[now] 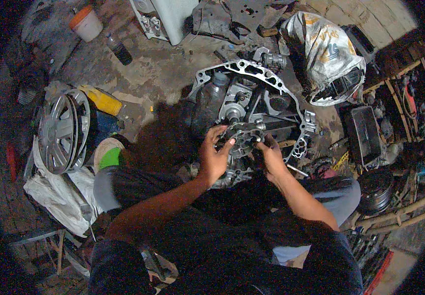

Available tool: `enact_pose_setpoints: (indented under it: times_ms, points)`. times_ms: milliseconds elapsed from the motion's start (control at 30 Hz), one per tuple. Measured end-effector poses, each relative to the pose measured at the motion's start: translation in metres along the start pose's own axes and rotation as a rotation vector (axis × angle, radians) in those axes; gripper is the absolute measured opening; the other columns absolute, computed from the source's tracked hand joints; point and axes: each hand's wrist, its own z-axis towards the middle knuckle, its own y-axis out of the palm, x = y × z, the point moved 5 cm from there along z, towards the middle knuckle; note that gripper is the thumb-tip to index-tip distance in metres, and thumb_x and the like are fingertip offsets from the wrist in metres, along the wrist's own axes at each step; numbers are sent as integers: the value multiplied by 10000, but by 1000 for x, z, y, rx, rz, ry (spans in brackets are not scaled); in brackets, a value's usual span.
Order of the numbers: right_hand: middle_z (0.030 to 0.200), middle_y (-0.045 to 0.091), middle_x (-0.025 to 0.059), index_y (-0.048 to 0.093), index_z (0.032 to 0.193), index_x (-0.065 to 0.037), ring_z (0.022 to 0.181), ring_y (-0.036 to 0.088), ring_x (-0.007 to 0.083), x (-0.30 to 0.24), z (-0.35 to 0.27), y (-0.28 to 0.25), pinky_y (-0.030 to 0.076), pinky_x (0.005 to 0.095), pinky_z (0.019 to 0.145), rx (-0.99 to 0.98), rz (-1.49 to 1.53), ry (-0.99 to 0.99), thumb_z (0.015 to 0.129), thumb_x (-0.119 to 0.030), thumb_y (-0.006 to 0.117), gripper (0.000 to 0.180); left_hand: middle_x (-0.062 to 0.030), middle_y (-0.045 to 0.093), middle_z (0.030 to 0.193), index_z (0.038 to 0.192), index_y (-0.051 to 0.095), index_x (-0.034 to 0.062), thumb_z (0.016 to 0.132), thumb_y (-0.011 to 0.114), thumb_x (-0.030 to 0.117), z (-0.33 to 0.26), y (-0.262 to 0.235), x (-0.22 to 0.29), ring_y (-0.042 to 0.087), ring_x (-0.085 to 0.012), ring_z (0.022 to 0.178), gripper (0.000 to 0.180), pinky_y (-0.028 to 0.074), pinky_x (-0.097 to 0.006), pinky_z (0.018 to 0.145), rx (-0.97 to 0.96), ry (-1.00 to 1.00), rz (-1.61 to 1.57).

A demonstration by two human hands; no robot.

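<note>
Between my two hands I hold a round, dark metal part with a scalloped, open-work edge; its exact kind is hard to make out. My left hand grips its left side, thumb on top. At its right side, my right hand has its fingers closed round the rim. Directly beyond and beneath the part lies a large gearbox housing of pale cast metal with a curved, holed flange. A shaft stands up inside the housing, just past the held part.
Left of my knee lie wheel covers, a yellow container and a white sack. Farther off are a bucket and a dark bottle. A stuffed white bag, a black tray and wooden racks stand right.
</note>
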Motion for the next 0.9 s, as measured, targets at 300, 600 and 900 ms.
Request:
enact_pose_setpoints:
  times_ms: [300,600,900]
  points:
    - [1190,581,108,410,1358,-26,1009,619,215,-9,-5,7,585,319,753,-30,88,18,919,-34,585,472,-164,662,1163,1203,610,19,920,666,151,12,-4,12,622,-263,1110,317,452,-349,987,-26,-20,250]
    - [1343,495,158,294,1449,20,1157,571,257,-13,-15,14,577,340,859,-14,-16,24,882,-9,634,662,-166,666,1171,1194,622,22,950,633,188,11,-10,4,629,-286,1093,296,456,-360,972,37,-37,264]
    - [1320,514,229,481,1239,44,1247,513,343,-32,-34,8,409,424,1061,-132,-691,-731,700,-28,784,624,-108,651,1168,1236,585,40,985,584,248,6,-6,26,623,-220,1035,327,497,-341,901,-26,-550,-382]
